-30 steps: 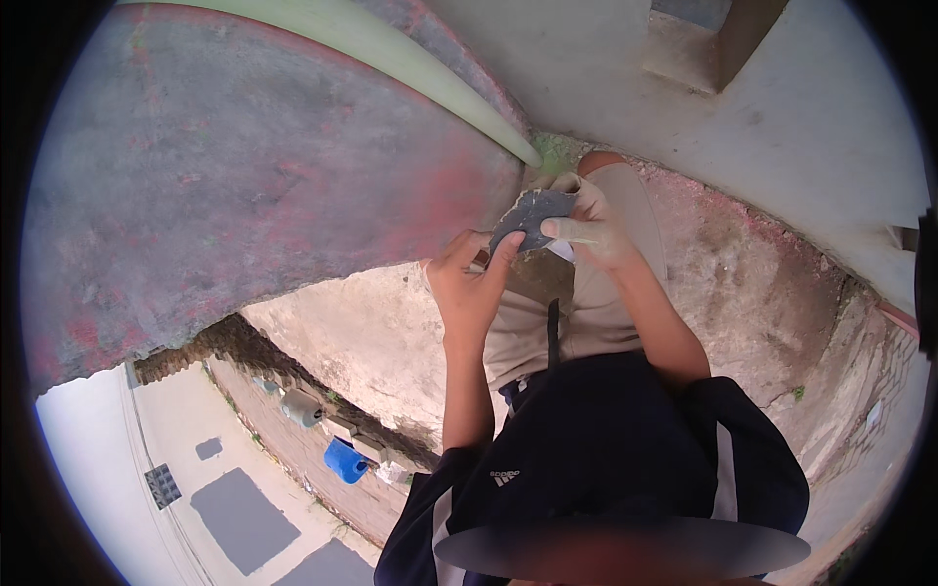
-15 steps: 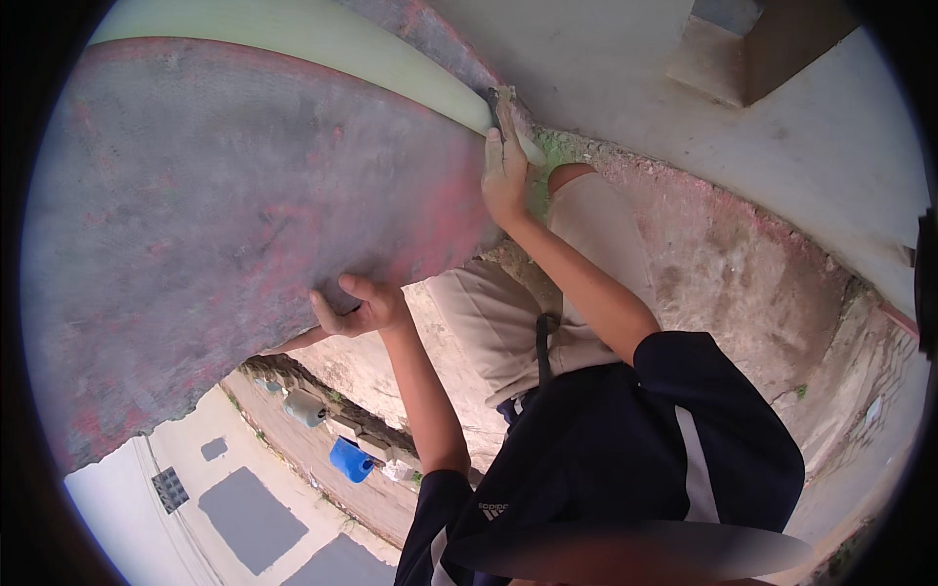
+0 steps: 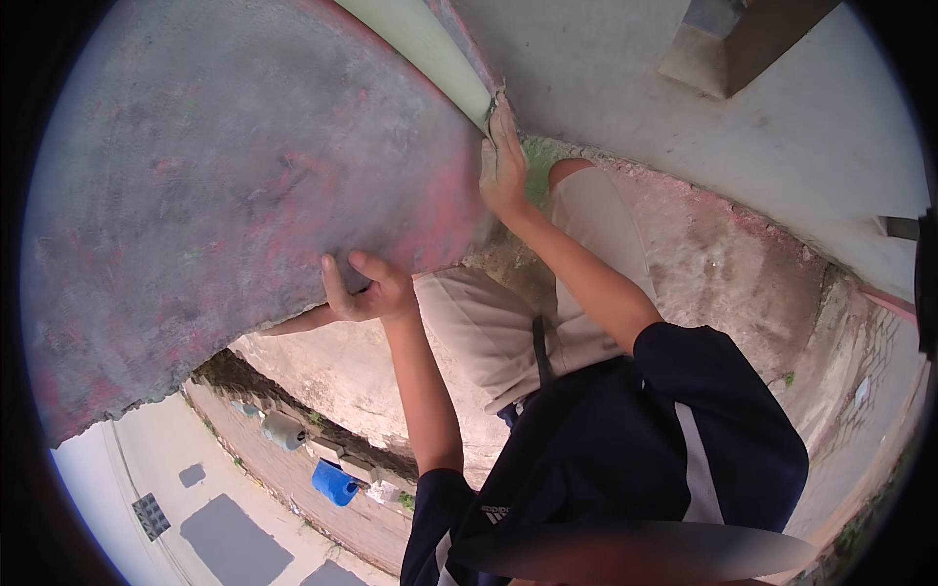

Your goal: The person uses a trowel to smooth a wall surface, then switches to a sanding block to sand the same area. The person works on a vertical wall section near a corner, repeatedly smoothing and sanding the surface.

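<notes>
Wall [image 3: 244,176]: our grey, red-stained wall fills upper left | left hand [image 3: 363,291]: fingers curled at its lower edge | right hand [image 3: 503,166]: fingers flat, pressed on its corner beside green strip [image 3: 420,44] | arms extended.

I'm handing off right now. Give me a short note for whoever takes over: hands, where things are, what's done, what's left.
Left hand: at the lower edge of the grey-red wall, fingers curled against it; whether it holds anything cannot be told.
Right hand: laid flat against the wall's right edge, just below the pale green strip.
Person crouches on a rough concrete ledge, knees bent, high above the ground; a blue container lies far below.
Done: cannot be told; the wall surface is grey with patchy red.
Left: cannot be judged from this view. Mind the drop under the left hand.
</notes>
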Available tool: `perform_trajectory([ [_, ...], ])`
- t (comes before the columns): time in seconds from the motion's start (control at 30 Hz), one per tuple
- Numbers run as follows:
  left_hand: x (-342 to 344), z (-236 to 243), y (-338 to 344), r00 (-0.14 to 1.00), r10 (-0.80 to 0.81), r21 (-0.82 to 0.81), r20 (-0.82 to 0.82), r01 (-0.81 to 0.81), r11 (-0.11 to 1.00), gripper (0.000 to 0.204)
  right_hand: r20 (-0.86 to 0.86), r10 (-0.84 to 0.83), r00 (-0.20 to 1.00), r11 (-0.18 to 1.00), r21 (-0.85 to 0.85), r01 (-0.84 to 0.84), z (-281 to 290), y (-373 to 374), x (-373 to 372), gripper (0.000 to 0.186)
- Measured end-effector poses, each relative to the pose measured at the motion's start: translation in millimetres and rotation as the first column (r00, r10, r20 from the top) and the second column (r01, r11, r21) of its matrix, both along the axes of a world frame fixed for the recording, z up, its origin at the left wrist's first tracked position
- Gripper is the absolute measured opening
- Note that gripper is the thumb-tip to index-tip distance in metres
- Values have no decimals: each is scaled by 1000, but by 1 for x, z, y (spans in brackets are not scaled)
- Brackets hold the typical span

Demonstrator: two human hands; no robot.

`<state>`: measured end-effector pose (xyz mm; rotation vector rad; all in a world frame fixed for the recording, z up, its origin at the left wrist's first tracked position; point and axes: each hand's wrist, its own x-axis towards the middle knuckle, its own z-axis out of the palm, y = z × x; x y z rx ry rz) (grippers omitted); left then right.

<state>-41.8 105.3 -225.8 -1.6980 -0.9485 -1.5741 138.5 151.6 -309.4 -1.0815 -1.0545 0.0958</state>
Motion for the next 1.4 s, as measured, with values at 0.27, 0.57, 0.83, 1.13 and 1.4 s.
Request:
perform_trajectory([
  [0.27, -12, 20, -1, 990, -22, -5, -138, 21, 1000, 21, -410, 403, 818, 913, 234, -333, 150, -15, 44, 38],
  [0.57, 47, 33, -71, 956, -293, -209, -14, 284, 936, 27, -678, 365, 638, 771, -164, -616, 128, -125, 78, 20],
  [0.83, 102, 30, -93, 256, -43, -254, 966, 966, 52, 36, -673, 423, 607, 690, -196, -697, 107, -162, 67, 11],
  [1.13, 75, 25, -95, 243, 56, -223, 968, 943, -246, 24, -827, 146, 543, 895, -123, -428, 105, -168, 59, 16],
  [1.4, 69, 24, -102, 314, -45, -310, 949, 891, -332, 26, -858, 419, 296, 503, -52, -863, 107, -173, 70, 32],
])
